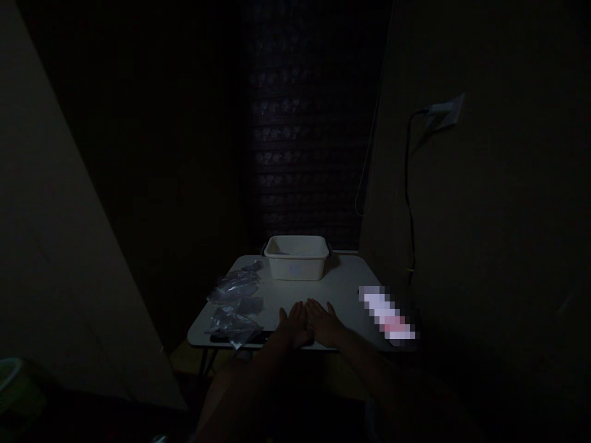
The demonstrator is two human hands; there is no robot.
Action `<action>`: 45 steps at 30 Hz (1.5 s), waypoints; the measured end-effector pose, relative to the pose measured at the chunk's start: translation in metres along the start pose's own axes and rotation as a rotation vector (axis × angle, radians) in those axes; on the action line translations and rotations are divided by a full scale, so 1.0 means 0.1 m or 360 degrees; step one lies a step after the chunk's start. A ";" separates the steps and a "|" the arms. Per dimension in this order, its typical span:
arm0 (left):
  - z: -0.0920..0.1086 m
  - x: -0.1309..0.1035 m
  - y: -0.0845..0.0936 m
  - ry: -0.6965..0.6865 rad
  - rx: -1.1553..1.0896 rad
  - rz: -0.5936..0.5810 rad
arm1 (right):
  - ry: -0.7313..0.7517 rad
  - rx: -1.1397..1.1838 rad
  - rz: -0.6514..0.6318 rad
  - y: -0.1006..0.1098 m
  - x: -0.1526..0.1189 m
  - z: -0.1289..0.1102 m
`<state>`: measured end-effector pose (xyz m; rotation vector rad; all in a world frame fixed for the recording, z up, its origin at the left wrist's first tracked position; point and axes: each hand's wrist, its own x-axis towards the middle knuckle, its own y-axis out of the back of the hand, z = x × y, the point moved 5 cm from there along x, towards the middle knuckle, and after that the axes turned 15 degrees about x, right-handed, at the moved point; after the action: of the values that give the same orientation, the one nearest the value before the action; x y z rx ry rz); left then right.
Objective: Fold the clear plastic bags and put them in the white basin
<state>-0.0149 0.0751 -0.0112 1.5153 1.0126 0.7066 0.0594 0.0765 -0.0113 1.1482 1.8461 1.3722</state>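
My left hand (294, 324) and my right hand (322, 322) lie side by side at the front of a small white folding table (295, 301). Both have their fingers stretched forward, thumbs apart, and the fingertips of the two hands come together in the middle. Neither holds anything. Beyond them a white plastic basin (296, 268) with dark side handles stands at the table's back. Several clear plastic bags (234, 327) lie to the left of my left hand, partly over a dark flat strip along the front edge.
A pixelated bright object (386, 314) lies at the table's right edge. A black cord (407, 178) hangs from a wall socket (446, 112) on the right. Dark blinds (295, 141) cover the window behind. A greenish bin (16, 387) stands on the floor at left. The room is dim.
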 end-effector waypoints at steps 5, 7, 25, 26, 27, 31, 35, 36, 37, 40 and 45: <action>0.01 -0.02 0.03 0.0006 0.0015 -0.0004 | 0.0001 0.0009 0.0000 0.02 -0.01 -0.01; 0.01 -0.03 0.04 -0.0014 0.0015 -0.0009 | -0.0001 0.0018 -0.0019 0.02 -0.01 -0.02; 0.00 -0.07 0.10 -0.0036 0.0003 0.0005 | -0.0005 0.0208 -0.0032 0.09 0.04 0.03; 0.00 -0.07 0.11 -0.0038 0.0005 0.0012 | -0.0006 0.0198 -0.0024 0.10 0.04 0.03; 0.00 -0.08 0.12 -0.0041 0.0009 0.0020 | -0.0005 0.0182 -0.0011 0.11 0.04 0.04; 0.00 -0.13 0.18 -0.0054 0.0051 0.0057 | 0.0057 0.0092 0.0076 0.20 0.01 0.03; 0.00 -0.13 0.19 -0.0042 0.0079 0.0117 | 0.0212 -0.0004 0.0169 0.33 -0.06 -0.06; 0.00 -0.12 0.19 -0.0042 0.0080 0.0133 | 0.0232 -0.0027 0.0185 0.36 -0.08 -0.08; -0.01 -0.11 0.19 -0.0040 0.0080 0.0148 | 0.0240 -0.0049 0.0196 0.38 -0.09 -0.11; -0.01 -0.10 0.21 -0.0046 0.0060 0.0190 | 0.0246 -0.0098 0.0209 0.42 -0.11 -0.17; 0.00 -0.13 0.29 -0.0073 0.0020 0.0246 | 0.0199 -0.0153 0.0263 0.44 -0.10 -0.22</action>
<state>-0.0145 0.0634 0.0186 1.6263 0.8737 0.7714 0.0588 0.0624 0.0370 1.2117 1.7810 1.6413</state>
